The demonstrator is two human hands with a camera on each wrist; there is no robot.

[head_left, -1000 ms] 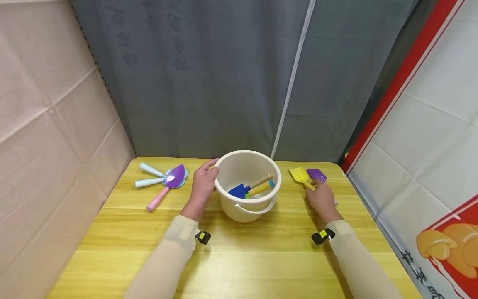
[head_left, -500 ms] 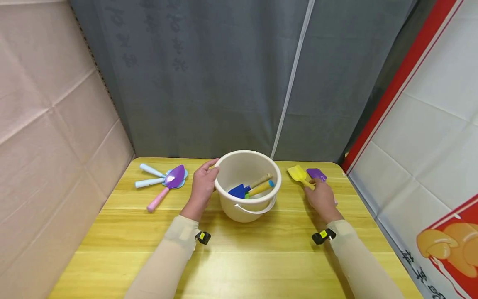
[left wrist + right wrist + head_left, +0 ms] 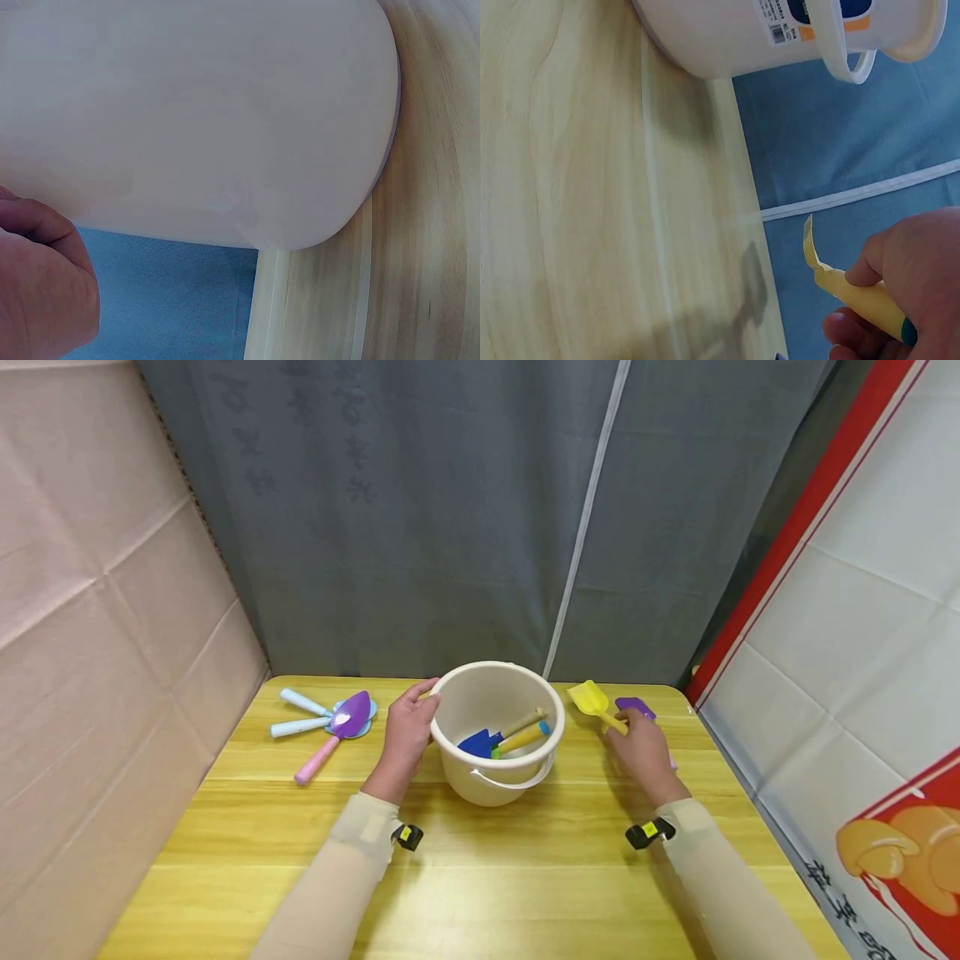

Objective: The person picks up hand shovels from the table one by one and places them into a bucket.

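My left hand [image 3: 408,735] grips the rim of a white plastic bucket [image 3: 468,785] on its left side. Inside the bucket lie a small blue trowel head [image 3: 477,744], a yellow handle with a blue end [image 3: 521,740] and a tan handle. To the right, my right hand [image 3: 641,752] holds a yellow toy shovel [image 3: 589,697] by its handle, scoop pointing away and leftward. The right wrist view shows thumb and fingers round that handle, above its shadow on the wood. Partly hidden behind this hand is a purple shovel [image 3: 632,704] with a pink handle end.
On the table's left lie a purple trowel [image 3: 352,714] with a pink handle and two light blue tools [image 3: 300,726] under or beside it. The wooden table [image 3: 525,877] ends at a grey curtain [image 3: 420,527]. A white panel with red edging stands at the right.
My right hand has lifted the yellow shovel and shifted it slightly left, towards the bucket. The left hand and bucket have stayed in place.
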